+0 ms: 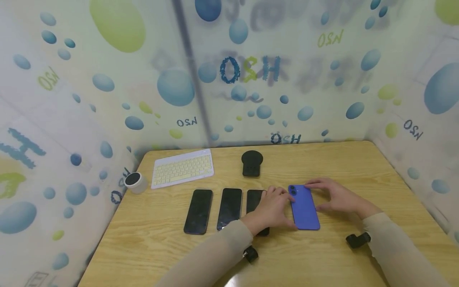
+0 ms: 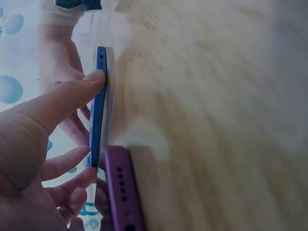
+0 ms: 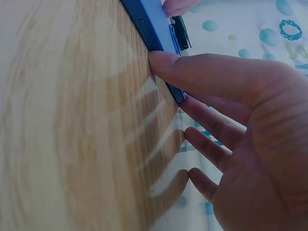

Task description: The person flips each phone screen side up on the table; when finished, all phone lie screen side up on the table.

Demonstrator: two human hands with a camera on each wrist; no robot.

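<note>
A blue smartphone (image 1: pixel 305 211) lies flat on the table, its back and camera lenses facing up. My left hand (image 1: pixel 273 208) reaches over a dark phone (image 1: pixel 254 198), partly hiding it, and touches the blue phone's left side with thumb and fingertips. In the left wrist view, the left thumb (image 2: pixel 72 98) rests on the blue phone's edge. My right hand (image 1: pixel 335 196) is at the other side, its thumb on the right edge and a finger near the top corner. In the right wrist view, the right hand's fingers (image 3: pixel 211 122) extend fairly straight.
Two more dark phones, one at left (image 1: pixel 198 211) and one in the middle (image 1: pixel 230 208), lie in the row. Behind them are a white keyboard (image 1: pixel 183 168) and a black round-topped stand (image 1: pixel 252 162). A white cylinder (image 1: pixel 136 182) stands at the table's left edge.
</note>
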